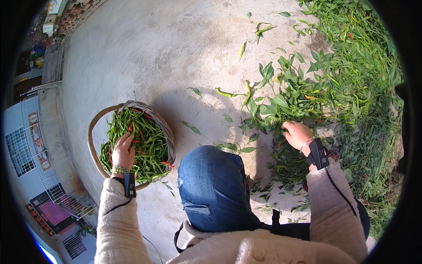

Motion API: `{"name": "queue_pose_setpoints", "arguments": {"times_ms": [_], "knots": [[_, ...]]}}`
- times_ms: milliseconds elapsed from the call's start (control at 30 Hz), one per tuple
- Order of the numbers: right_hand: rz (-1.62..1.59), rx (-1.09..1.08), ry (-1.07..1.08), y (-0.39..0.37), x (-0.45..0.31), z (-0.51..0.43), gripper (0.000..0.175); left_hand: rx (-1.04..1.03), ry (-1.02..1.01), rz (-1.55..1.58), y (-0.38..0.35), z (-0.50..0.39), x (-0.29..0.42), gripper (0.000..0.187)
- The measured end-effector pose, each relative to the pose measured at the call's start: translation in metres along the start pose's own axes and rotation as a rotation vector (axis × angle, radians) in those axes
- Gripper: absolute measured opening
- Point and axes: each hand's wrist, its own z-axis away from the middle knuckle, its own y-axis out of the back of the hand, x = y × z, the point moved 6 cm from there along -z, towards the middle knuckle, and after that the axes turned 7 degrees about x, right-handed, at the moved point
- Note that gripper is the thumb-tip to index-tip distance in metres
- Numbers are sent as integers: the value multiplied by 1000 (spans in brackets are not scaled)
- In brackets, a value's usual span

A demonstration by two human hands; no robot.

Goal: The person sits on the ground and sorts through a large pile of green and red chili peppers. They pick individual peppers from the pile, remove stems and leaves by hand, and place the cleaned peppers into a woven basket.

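A woven wicker basket (167, 127) with a bent wooden handle stands on the concrete at my left, heaped with long green chili peppers (150, 161) and a few red ones. Over the heap lies my left hand (123, 151), back upward, its fingertips among the peppers; whether it grips any is hidden. To the right, my right hand (296, 134) is curled at the stems of a leafy chili pepper plant (280, 102), its thumb and forefinger on the near edge. Its other fingers are mostly out of sight. Loose green peppers (227, 93) lie left of the plant.
A big pile of pulled pepper plants (359, 56) stretches along the right side. Scattered leaves (193, 128) and a few peppers dot the concrete floor (132, 59). My knee in blue jeans (211, 188) is between basket and plants. Metal railings (62, 199) line a building at far left.
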Motion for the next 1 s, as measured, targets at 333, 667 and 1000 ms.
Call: {"name": "queue_pose_setpoints", "arguments": {"times_ms": [333,667,1000], "knots": [[-83,141,39,8,5,8,17,173,7,-207,15,-36,36,12],[-167,118,-51,9,24,30,16,-214,88,-298,-24,-49,20,12],[-163,203,20,9,16,34,14,-121,-399,154,-119,-122,204,32]]}}
